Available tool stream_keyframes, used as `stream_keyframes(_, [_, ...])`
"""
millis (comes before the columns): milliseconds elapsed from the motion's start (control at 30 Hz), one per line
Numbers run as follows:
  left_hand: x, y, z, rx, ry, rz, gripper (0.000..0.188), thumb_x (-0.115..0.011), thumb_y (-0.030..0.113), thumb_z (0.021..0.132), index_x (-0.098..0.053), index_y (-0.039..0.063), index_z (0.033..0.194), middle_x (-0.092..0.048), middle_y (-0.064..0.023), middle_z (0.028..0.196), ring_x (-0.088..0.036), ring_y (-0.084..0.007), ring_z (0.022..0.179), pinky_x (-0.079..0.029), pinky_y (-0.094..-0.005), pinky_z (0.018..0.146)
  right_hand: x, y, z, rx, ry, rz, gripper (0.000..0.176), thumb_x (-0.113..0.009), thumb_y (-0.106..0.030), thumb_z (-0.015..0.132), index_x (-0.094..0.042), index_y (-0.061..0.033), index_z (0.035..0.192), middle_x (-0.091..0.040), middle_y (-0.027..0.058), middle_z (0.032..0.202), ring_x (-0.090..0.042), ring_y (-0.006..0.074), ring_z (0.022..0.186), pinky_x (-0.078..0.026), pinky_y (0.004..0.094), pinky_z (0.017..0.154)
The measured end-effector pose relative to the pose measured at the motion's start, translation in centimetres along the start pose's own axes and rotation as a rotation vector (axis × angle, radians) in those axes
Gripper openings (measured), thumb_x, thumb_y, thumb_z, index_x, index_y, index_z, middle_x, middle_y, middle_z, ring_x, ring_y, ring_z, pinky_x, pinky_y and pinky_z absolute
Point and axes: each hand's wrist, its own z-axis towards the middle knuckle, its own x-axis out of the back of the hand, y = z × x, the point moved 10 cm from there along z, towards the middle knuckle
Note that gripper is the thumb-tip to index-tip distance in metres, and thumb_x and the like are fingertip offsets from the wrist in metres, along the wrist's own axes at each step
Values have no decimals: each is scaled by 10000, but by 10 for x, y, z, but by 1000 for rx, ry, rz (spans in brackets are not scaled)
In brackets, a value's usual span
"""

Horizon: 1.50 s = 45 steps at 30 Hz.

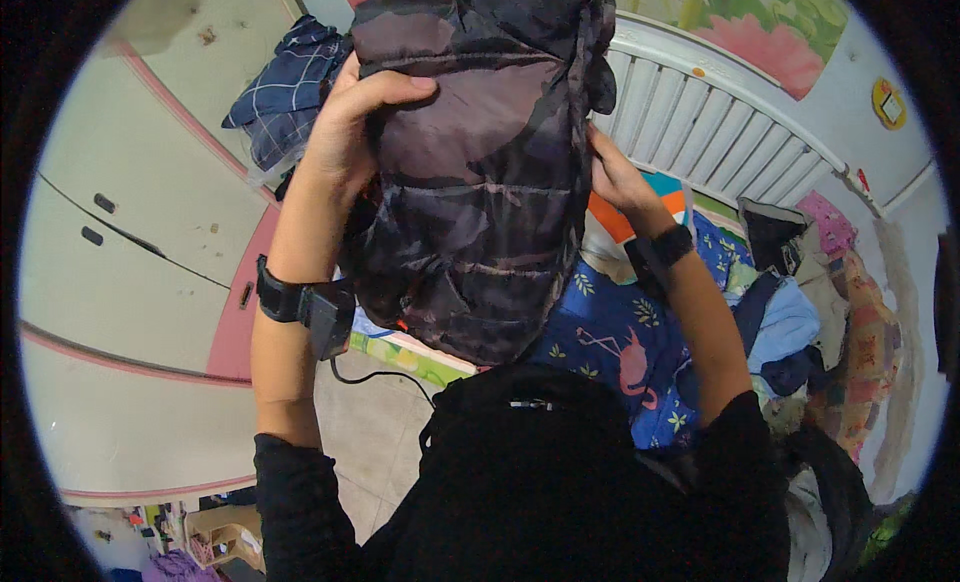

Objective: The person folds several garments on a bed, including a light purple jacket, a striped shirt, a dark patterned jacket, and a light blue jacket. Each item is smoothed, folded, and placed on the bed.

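Observation:
A dark camouflage quilted garment, folded into a long bundle, is held up between my two hands. My left hand grips its left edge, with the thumb lying across the front and the other fingers hidden behind. At the right edge, my right hand holds the bundle, its fingers mostly hidden behind the cloth. Below and to the right lies a blue bedsheet printed with leaves and a flamingo. Black straps circle both wrists, and the left one carries a small black box with a cable.
Cream-and-pink cabinet doors fill the left side. Folded checked cloth sits at the upper left. A white radiator runs along the wall behind. Piled clothes lie on the right, beside the bed. Pale floor tiles show at lower left.

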Motion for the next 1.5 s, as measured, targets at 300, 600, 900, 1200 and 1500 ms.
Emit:
stream_keyframes(300, [91,6,-27,35,223,-401,467,-647,344,843,-570,31,1182,-608,-89,1150,-585,-225,1027,-438,-355,944,-80,-61,63,0,-227,284,338,-685,-131,824,-592,-50,1140,-635,84,1102,-610,215,1015,-484,366,930])
stream_keyframes(600, [108,-15,-22,75,253,268,475,-710,268,803,-552,25,1179,-609,-61,1109,-575,-179,1021,-421,-322,933,-48,-92,66,-23,-48,297,280,-625,-168,877,-600,-18,1113,-634,122,1113,-607,227,1028,-458,386,950])
stream_keyframes(900, [100,-24,-17,78,37,-273,358,-574,215,891,-556,0,1178,-610,-123,1156,-584,-262,1066,-443,-404,958,-37,-115,43,-37,-61,191,326,-593,-202,898,-573,2,1150,-612,133,1153,-571,239,1093,-405,402,1007])
stream_keyframes(1200, [104,-20,-37,61,127,5,272,-582,245,913,-581,36,1087,-634,-51,1067,-605,-163,963,-462,-346,880,-75,-117,-10,-19,-37,-96,288,-610,-78,870,-567,5,1142,-632,99,1103,-632,188,976,-517,320,851])
stream_keyframes(1500, [135,-44,-44,306,231,430,249,-618,311,899,-568,83,812,-587,28,752,-552,-69,667,-469,-248,688,-57,-95,-11,-114,127,-48,228,-633,-114,865,-617,20,1048,-665,91,1016,-659,173,881,-538,298,785])
